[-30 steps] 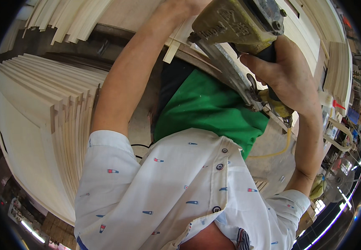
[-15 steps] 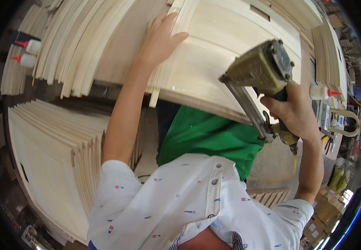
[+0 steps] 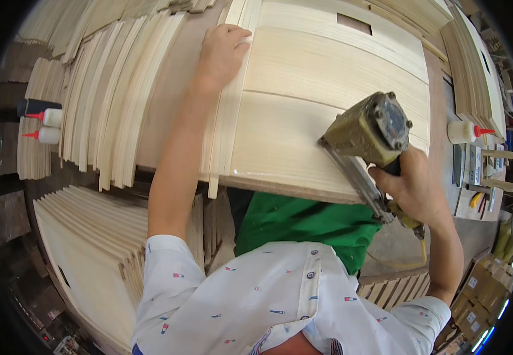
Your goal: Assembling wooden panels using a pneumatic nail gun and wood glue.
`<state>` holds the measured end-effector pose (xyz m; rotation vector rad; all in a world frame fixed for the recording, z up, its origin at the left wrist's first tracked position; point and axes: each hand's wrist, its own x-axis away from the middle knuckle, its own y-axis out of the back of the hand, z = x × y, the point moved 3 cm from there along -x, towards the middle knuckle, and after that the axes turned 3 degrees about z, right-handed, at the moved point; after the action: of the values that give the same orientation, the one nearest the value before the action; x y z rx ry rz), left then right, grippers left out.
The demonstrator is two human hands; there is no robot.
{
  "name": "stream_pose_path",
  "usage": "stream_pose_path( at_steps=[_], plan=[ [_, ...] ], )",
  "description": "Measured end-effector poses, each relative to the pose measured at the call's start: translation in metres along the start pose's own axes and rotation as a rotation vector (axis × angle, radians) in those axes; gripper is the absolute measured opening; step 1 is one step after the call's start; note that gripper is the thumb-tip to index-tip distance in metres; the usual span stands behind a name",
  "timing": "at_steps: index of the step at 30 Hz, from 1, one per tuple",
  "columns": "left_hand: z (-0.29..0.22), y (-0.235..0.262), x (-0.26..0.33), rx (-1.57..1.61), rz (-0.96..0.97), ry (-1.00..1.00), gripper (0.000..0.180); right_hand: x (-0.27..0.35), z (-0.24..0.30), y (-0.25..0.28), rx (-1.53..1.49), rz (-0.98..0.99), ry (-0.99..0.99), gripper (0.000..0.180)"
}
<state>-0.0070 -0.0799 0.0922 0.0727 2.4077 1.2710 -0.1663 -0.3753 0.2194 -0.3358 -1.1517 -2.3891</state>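
My right hand (image 3: pixel 413 183) is wrapped round the handle of a pneumatic nail gun (image 3: pixel 369 127), olive and worn, with a slanting metal magazine. The gun is held over the near right part of a pale wooden panel (image 3: pixel 303 77), which has a rectangular slot near its far edge. Along the panel's left side lie long thin wooden strips (image 3: pixel 232 124). My left hand (image 3: pixel 221 56) rests at their far part, its fingers curled in on a strip; the fingertips are partly hidden. One narrow strip sticks out past the table's front edge.
Many loose wooden slats (image 3: pixel 126 100) lie at the left. Glue bottles with red tips (image 3: pixel 49 135) stand far left, and another glue bottle (image 3: pixel 462 132) lies right of the panel. Stacked panels (image 3: pixel 91 236) stand low at the left. A yellow air hose (image 3: pixel 425 251) trails from the gun.
My left hand's fingers have curled in from a spread position. The nail gun sits lower in the picture, still in my right hand. The whole view has shifted, showing more of the table.
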Motion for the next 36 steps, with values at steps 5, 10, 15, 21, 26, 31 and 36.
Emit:
stream_pose_path(
  at_steps=[5,10,15,21,26,31,36],
  plan=[
    [-0.004,-0.02,-0.025,-0.087,-0.078,-0.104,0.021,0.001,-0.005,-0.001,-0.005,0.011,-0.016,0.035],
    [-0.001,-0.03,-0.04,-0.159,-0.149,-0.191,0.011,-0.001,-0.004,-0.003,-0.03,-0.006,0.001,0.036],
    [0.001,-0.032,-0.041,-0.168,-0.161,-0.212,0.01,-0.001,-0.005,-0.003,-0.017,-0.016,0.006,0.037],
    [0.0,-0.03,-0.038,-0.181,-0.177,-0.217,0.01,-0.002,-0.004,-0.004,0.0,-0.013,0.018,0.039],
    [-0.003,-0.03,-0.039,-0.204,-0.186,-0.231,0.011,0.001,-0.008,-0.006,-0.039,-0.081,0.002,0.028],
    [0.001,-0.03,-0.041,-0.199,-0.192,-0.192,0.011,0.001,-0.005,-0.005,-0.043,-0.075,-0.009,0.027],
    [0.002,-0.03,-0.042,-0.184,-0.183,-0.189,0.011,0.002,-0.007,-0.007,-0.03,-0.085,-0.016,0.026]
  ],
)
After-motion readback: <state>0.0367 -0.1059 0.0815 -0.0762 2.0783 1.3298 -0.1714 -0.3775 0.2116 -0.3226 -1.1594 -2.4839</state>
